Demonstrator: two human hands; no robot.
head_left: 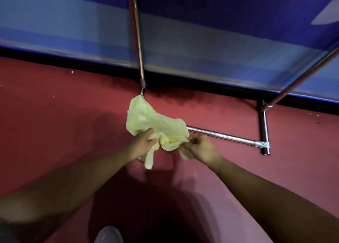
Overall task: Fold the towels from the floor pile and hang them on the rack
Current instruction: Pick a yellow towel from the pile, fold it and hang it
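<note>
A crumpled pale yellow towel point(146, 120) hangs in the air between both hands, above the red floor. My left hand point(142, 144) grips its left part, with a strip of cloth dangling below the fingers. My right hand point(200, 148) pinches the towel's right edge, fingers closed on the cloth. Behind the towel stands the chrome rack: its low base bar point(222, 136) runs right to a foot piece point(264, 130), one upright point(136, 35) rises at centre and another slants up at the right point(302, 77). No pile of towels is in view.
Red carpet point(55, 123) covers the floor. A blue and grey wall point(201, 31) with a black skirting stands close behind the rack. A grey shoe point(109, 235) shows at the bottom edge.
</note>
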